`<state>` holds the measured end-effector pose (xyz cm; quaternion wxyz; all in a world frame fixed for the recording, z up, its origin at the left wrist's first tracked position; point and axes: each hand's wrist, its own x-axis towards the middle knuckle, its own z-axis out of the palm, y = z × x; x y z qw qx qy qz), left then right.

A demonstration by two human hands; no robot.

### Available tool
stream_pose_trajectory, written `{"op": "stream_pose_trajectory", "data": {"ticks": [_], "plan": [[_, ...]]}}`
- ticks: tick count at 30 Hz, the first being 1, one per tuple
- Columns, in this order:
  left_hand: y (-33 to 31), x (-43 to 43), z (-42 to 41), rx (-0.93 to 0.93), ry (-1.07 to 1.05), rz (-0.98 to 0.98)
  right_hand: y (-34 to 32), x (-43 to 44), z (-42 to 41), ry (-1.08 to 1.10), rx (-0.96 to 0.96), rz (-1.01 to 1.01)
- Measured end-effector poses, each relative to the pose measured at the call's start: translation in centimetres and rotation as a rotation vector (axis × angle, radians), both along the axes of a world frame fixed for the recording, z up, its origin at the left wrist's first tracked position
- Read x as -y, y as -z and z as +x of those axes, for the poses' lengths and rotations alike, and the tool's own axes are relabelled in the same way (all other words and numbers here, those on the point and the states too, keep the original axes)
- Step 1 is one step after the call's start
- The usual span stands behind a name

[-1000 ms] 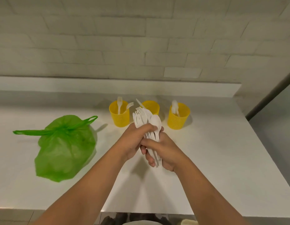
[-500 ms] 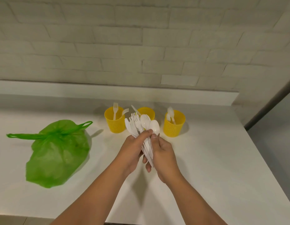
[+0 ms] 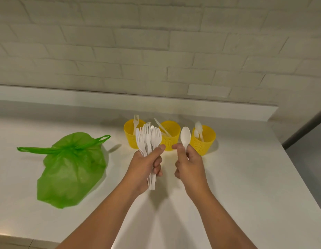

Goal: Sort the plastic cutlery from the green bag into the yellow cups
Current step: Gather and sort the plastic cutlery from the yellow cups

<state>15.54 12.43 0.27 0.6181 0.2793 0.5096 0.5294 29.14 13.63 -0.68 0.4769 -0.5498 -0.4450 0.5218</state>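
Observation:
My left hand (image 3: 144,166) grips a bundle of white plastic cutlery (image 3: 148,139), mostly forks, held upright. My right hand (image 3: 190,165) pinches a single white spoon (image 3: 185,136) by its handle, bowl up. Behind the hands stand three yellow cups: the left cup (image 3: 130,134) holds a fork, the middle cup (image 3: 171,136) holds a knife, and the right cup (image 3: 204,142) holds spoons. The tied green bag (image 3: 71,169) lies on the counter to the left.
The white counter (image 3: 245,186) ends at its right edge beside a grey floor strip. A raised white ledge (image 3: 66,97) and a brick wall run behind the cups.
My hands have come apart. The right hand has pulled one spoon out of the bundle and moved right with it; the left hand keeps the rest.

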Motion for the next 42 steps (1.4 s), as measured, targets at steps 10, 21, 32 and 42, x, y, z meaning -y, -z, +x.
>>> {"op": "stream_pose_trajectory", "data": {"ticks": [10,21,32,42], "plan": [[-0.3,-0.6,-2.4,0.093,0.217,0.019,-2.1,-1.4,-2.1,-0.324,-0.231,-0.075],[-0.6,-3.3,-5.3,-0.062,0.24,0.001,-2.4,-3.8,-5.2,-0.068,-0.258,-0.096],[1.0,-6.5,-4.6,-0.153,0.258,0.072,-1.3,-5.9,-5.7,0.036,-0.267,-0.112],[2.2,-8.4,-2.3,-0.171,0.277,0.181,0.1,-7.8,-4.1,0.085,-0.251,-0.149]]}}
